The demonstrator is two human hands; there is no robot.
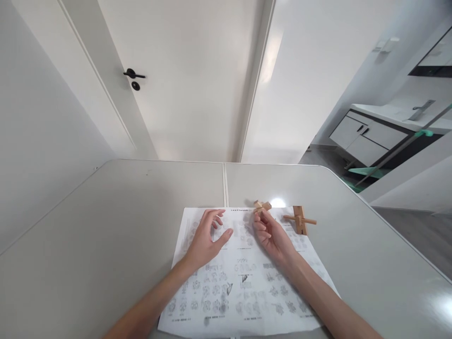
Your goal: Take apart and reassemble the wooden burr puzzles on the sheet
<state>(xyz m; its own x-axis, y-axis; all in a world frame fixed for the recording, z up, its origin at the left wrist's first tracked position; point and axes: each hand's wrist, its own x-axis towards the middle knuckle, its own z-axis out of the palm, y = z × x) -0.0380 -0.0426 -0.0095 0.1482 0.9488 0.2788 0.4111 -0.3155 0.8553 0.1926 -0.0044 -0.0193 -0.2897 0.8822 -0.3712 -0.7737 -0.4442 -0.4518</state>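
A printed sheet of paper point(226, 259) covered with small line drawings lies on the table. Above its upper left part is my left hand point(208, 235), with thumb and fingers apart and nothing between them. My right hand point(270, 233) is closed, its fingers curled in. Its fingertips meet a small wooden block puzzle point(263, 205) at the sheet's top edge; fingers partly cover it. Further right, a second wooden piece point(300, 220) made of a flat slat crossed by a thin stick rests on the sheet's upper right corner.
The grey table point(116, 235) has a seam down its middle. Behind it stand a white door point(190, 84) with a black handle point(134, 74) and a white wall. To the right are a washbasin cabinet point(370, 134) and a green-handled pole point(423, 133).
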